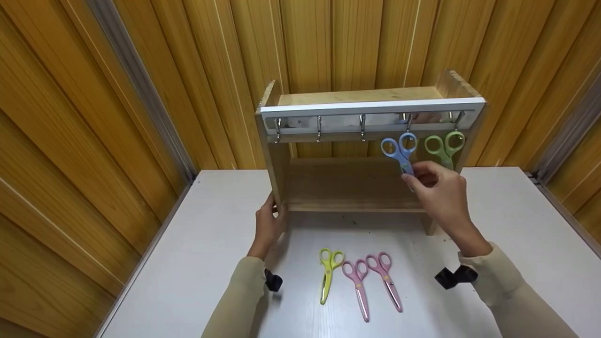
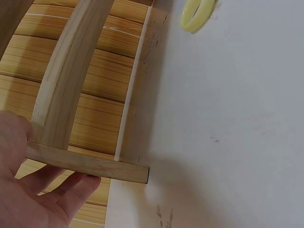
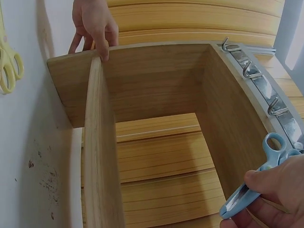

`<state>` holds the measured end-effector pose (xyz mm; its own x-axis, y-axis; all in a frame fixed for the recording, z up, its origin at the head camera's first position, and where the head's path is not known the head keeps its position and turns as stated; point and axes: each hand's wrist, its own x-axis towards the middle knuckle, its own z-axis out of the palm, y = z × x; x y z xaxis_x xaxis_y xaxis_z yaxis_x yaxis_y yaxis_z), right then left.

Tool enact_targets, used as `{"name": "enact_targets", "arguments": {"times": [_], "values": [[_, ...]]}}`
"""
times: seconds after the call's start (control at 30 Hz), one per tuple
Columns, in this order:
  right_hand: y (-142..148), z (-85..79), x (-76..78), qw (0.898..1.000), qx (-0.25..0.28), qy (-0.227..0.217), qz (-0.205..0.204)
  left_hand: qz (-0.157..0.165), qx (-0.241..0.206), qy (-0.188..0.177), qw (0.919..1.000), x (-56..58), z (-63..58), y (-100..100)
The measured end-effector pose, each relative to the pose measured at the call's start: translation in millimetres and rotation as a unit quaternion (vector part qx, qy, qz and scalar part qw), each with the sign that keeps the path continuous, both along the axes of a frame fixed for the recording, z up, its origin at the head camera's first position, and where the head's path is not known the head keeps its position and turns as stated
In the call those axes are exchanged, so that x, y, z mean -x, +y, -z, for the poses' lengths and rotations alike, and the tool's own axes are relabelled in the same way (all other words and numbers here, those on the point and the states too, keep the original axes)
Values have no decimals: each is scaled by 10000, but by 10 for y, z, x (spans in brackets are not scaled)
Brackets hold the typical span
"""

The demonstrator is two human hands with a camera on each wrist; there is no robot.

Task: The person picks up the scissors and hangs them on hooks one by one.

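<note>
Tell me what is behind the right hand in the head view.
Green scissors and part of the wooden rack. The scissors' upper part shows above the right hand, which hides the blades.

Soft light brightened the desk (image 1: 206, 244); faint shadow pooled beneath the shelf (image 1: 347, 188); both wrist views looked dimmer, bending its edges.

green scissors (image 1: 444, 156) with blades hidden behind right hand (image 1: 440, 192), yellow scissors (image 2: 205, 18) cropped atop left wrist view
</note>
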<state>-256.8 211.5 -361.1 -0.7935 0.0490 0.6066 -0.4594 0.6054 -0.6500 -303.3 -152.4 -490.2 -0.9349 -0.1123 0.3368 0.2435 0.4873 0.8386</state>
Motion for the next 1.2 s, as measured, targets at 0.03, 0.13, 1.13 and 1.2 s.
{"name": "enact_targets", "arguments": {"times": [0.03, 0.13, 1.13, 1.2], "values": [[-2, 5, 3, 10000, 8, -10, 11, 4, -17, -1, 10000, -1, -2, 2], [-6, 25, 13, 10000, 12, -38, 24, 3, -44, -8, 10000, -1, -3, 3], [-2, 326, 69, 9998, 133, 53, 152, -85, 65, 22, 9999, 6, 9, 1], [-2, 336, 71, 9997, 123, 78, 175, -91, 74, 27, 9999, 12, 12, 2]]}}
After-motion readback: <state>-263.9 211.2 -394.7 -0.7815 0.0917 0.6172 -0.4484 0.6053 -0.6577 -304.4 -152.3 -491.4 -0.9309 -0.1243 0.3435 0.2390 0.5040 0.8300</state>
